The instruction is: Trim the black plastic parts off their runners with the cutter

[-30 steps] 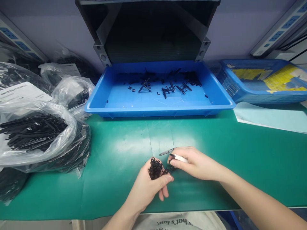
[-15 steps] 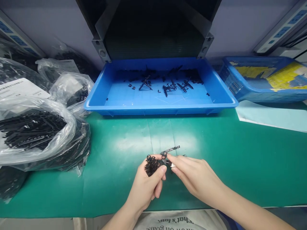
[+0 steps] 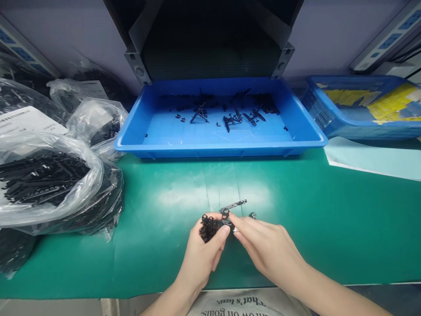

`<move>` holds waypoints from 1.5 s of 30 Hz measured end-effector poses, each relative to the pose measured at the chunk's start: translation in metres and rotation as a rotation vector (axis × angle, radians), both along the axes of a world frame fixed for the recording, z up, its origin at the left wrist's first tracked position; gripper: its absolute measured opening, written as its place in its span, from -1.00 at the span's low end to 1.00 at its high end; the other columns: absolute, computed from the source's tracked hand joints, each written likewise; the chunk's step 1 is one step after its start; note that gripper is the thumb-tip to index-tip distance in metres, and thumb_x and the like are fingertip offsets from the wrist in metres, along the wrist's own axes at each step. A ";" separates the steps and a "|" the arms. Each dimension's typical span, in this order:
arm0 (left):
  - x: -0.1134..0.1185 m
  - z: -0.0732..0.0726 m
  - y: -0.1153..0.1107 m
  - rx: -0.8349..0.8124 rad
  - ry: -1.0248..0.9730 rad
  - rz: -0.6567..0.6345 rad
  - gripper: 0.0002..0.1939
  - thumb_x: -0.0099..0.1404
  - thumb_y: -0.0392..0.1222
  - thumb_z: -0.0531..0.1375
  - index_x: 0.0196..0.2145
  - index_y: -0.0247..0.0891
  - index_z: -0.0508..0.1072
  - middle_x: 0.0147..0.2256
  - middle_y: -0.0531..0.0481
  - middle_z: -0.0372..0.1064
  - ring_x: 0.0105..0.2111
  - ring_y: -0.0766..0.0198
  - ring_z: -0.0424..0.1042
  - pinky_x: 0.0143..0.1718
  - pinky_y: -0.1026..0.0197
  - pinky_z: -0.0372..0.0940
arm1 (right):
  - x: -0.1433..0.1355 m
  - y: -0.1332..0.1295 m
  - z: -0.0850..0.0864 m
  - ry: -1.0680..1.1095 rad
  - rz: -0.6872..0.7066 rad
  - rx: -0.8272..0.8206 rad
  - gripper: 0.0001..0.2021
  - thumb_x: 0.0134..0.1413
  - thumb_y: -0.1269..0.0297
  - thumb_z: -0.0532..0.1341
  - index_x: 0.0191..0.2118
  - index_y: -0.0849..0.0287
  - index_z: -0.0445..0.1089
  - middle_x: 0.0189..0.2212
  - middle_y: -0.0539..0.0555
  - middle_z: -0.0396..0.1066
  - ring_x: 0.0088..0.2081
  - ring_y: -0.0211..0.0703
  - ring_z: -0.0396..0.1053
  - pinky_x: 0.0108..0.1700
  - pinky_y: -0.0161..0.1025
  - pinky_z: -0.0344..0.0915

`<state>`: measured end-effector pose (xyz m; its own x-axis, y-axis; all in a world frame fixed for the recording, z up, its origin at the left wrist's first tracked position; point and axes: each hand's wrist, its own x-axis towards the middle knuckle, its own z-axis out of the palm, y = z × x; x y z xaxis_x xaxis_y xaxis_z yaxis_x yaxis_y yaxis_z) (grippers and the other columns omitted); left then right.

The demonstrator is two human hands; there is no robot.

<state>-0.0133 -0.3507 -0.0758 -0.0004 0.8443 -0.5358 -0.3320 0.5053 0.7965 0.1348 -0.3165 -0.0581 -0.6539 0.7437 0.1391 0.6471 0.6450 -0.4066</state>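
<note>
Left hand (image 3: 204, 251) and right hand (image 3: 271, 245) curl close together, 2 forearms (image 3: 332, 289) angled inward

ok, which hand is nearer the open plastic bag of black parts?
Left. The left hand is off to the right of the open bag, holding a black cluster; the right hand is farther right, beyond the left.

Green tabletop (image 3: 158, 259) with tray (image 3: 220, 152), bags (image 3: 94, 186)
</note>
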 end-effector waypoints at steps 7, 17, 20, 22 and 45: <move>0.006 0.001 -0.003 -0.050 -0.002 0.087 -0.56 0.03 0.06 0.24 -0.29 -0.33 0.27 -0.71 0.24 0.03 -0.77 0.58 -0.13 -0.78 0.47 -0.17 | -0.003 -0.006 -0.006 -0.005 -0.050 0.041 -0.67 0.24 0.35 -0.14 0.00 0.24 0.25 -0.38 0.03 0.45 -0.48 -0.24 0.37 -0.60 -0.32 0.17; 0.000 -0.002 -0.002 0.001 -0.007 0.086 -0.59 0.12 0.03 0.18 -0.19 -0.32 0.24 -0.61 0.16 0.19 -0.79 0.56 -0.01 -0.77 0.44 -0.10 | 0.011 0.029 -0.015 -0.019 -0.107 -0.056 -0.67 0.19 0.24 -0.02 0.01 0.26 0.22 -0.21 0.15 0.38 -0.33 -0.12 0.40 -0.41 -0.25 0.30; -0.006 0.001 -0.001 0.011 -0.022 0.085 -0.61 0.12 -0.02 0.19 -0.21 -0.36 0.26 -0.62 0.13 0.19 -0.71 0.48 0.11 -0.70 0.41 0.02 | 0.019 0.055 -0.015 -0.140 -0.074 -0.208 -0.73 0.11 0.32 0.09 -0.05 0.18 0.28 -0.16 0.14 0.32 -0.34 -0.09 0.38 -0.37 -0.20 0.30; -0.010 0.002 0.001 0.043 0.001 0.093 -0.69 0.13 -0.04 0.19 -0.31 -0.34 0.28 -0.62 0.10 0.19 -0.65 0.44 0.16 -0.63 0.40 0.09 | 0.022 0.067 -0.016 -0.152 -0.005 -0.259 -0.82 0.07 0.37 0.12 -0.17 0.15 0.34 -0.19 0.10 0.31 -0.39 -0.15 0.37 -0.38 -0.23 0.28; -0.005 0.006 0.004 -0.003 -0.013 -0.088 -0.64 0.12 -0.05 0.18 -0.26 -0.35 0.21 -0.75 0.14 0.22 -0.84 0.49 0.05 -0.83 0.46 -0.02 | 0.015 0.023 0.006 0.115 -0.023 -0.487 -0.66 0.22 0.23 -0.12 0.05 0.15 0.19 -0.16 0.06 0.38 -0.18 -0.14 0.35 -0.20 -0.18 0.27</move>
<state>-0.0181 -0.3463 -0.0699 0.0810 0.8392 -0.5378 -0.2967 0.5354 0.7907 0.1498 -0.2938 -0.0519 -0.6371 0.7545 -0.1579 0.5924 0.3482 -0.7265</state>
